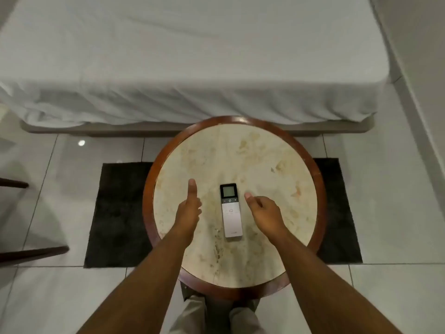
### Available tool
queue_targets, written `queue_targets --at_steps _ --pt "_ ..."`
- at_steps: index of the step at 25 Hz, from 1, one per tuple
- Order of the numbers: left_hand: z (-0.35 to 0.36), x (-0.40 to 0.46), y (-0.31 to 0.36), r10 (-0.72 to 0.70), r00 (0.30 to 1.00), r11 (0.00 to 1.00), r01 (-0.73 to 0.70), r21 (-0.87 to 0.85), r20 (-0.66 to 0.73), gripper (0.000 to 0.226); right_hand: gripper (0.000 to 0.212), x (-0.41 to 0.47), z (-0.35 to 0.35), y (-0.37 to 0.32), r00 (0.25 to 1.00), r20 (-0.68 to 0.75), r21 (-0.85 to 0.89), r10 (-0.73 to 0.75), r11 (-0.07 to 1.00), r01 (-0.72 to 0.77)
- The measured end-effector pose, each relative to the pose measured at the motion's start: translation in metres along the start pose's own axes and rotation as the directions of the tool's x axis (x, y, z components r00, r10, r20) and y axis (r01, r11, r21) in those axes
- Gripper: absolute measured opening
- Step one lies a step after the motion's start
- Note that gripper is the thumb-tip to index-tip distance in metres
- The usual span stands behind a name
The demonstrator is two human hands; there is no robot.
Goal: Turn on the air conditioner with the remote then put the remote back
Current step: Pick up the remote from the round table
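The remote, low in the middle of the frame, shows minus, power and plus signs under its screen; its other print is unreadable.

bare round table all around the remote; left hand and right hand flank it.

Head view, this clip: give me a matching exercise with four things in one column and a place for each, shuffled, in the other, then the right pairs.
Things:
1. remote
2. left hand
3. right hand
4. dark mat

Places:
A. on the tiled floor under the round table
B. above the tabletop, on the remote's right side, holding nothing
C. flat on the tabletop, screen end toward the bed
D. above the tabletop, on the remote's left side, thumb stretched out

Pairs: 1-C, 2-D, 3-B, 4-A
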State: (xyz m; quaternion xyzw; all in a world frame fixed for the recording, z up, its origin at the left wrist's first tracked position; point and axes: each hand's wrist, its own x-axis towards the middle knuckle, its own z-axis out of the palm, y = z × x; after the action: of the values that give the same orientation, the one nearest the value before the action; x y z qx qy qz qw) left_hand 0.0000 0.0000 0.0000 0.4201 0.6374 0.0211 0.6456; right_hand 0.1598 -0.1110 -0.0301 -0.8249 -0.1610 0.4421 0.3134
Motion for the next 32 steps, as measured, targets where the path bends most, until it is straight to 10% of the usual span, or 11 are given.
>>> queue_targets --at_steps 11,20,24,32 --pt "0.062 0.058 -0.032 -0.062 0.998 0.988 0.063 -0.141 0.014 0.096 0.035 0.054 0.082 0.031 0.976 -0.193 -0.064 0.102 0.991 -0.116" --pt "0.053 0.028 -0.038 -0.031 1.000 0.983 0.030 -0.179 -0.002 0.079 0.035 0.032 0.079 0.033 0.987 -0.032 0.067 0.161 0.985 -0.158" --pt "0.049 -0.013 -0.004 -0.002 0.998 0.994 0.009 -0.107 0.061 0.110 0.039 0.001 0.040 0.005 0.989 -0.088 0.187 0.121 0.977 -0.103" --pt "0.057 -0.148 0.148 0.403 0.905 0.904 -0.417 0.095 0.138 0.103 0.038 -0.083 -0.138 -0.125 0.936 -0.349 0.456 0.057 0.882 0.116"
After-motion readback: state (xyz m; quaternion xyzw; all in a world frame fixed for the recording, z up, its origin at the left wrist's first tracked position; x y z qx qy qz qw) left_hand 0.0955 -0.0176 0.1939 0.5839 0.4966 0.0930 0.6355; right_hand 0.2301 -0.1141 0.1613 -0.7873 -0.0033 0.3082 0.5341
